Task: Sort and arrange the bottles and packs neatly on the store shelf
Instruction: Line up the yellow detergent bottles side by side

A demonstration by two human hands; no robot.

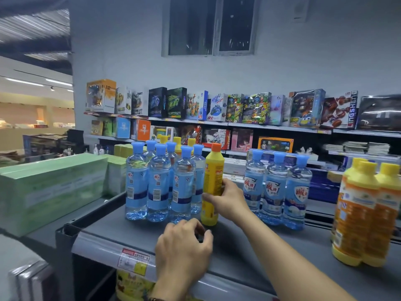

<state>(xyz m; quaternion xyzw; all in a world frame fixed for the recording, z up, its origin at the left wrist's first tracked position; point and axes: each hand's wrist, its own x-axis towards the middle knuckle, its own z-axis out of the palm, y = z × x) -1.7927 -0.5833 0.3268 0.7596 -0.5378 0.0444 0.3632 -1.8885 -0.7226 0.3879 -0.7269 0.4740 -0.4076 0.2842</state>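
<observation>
Now, risk: the yellow bottle (pixel 212 185) stands tight against the blue-capped cluster (pixel 161 181); a sideways nudge could tip the nearest clear bottles, which look light and top-heavy (a guess from their tall, slim shape).
Cause: grip sits at mid-body, so any twist while sliding could rock the base on the shelf (pixel 249 242).
Second risk: the left hand (pixel 182 246) hovers just in front of the cluster; a careless lift could clip the front row.
Right hand (pixel 225 200): fingers (pixel 223 186) wrapped round the yellow bottle's middle, thumb at the front, clamped on it.
Left hand: fingers curled loosely together over the shelf's front part, holding nothing that I can see; whether they touch the surface I cannot tell.
Bottle position: upright on the shelf, orange cap up, between the cluster on its left and three blue bottles (pixel 275 192) standing apart on its right.
Elsewhere: yellow-capped orange bottles (pixel 364 213) grouped at the shelf's right end; green packs (pixel 50 190) stacked left of the shelf.
Step, judged: placing or shifting the yellow bottle; it seems to belong with other yellow ones.
</observation>
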